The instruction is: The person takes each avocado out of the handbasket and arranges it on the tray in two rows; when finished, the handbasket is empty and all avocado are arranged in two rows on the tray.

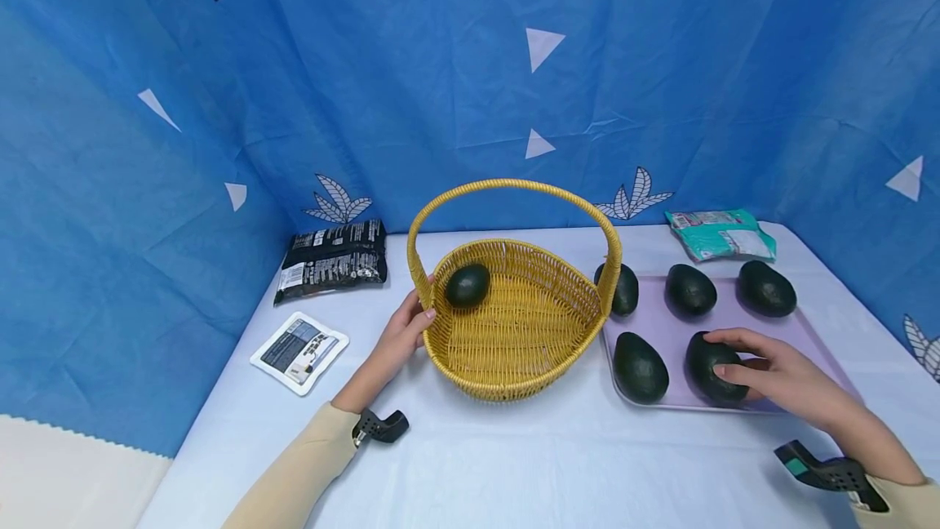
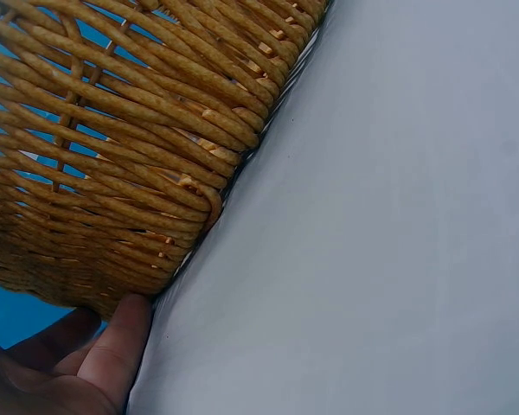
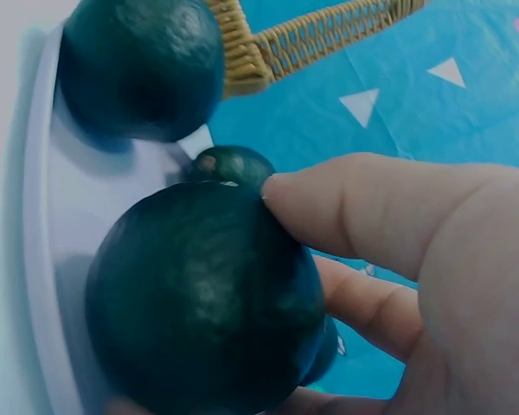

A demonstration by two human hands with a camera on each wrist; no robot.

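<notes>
A dark green avocado point(image 1: 714, 367) on the lilac tray point(image 1: 826, 353) is held between the thumb and fingers of my right hand point(image 1: 782, 374). The right wrist view shows this avocado point(image 3: 212, 298) up close, with the thumb on its upper side. To the left stands a yellow wicker basket point(image 1: 514, 333) with a tall arched handle. My left hand point(image 1: 400, 333) holds the basket's left side, thumb near the foot of the handle. Inside the basket, on the left, lies one avocado point(image 1: 467, 286). Some left fingers are hidden behind the wicker.
Several other avocados sit on the tray, one point(image 1: 640, 367) at its front left corner. A black packet point(image 1: 334, 260) and a white flat pack point(image 1: 299, 353) lie left of the basket. Behind the tray is a teal packet point(image 1: 723, 233). Blue cloth point(image 1: 470, 88) hangs at the back.
</notes>
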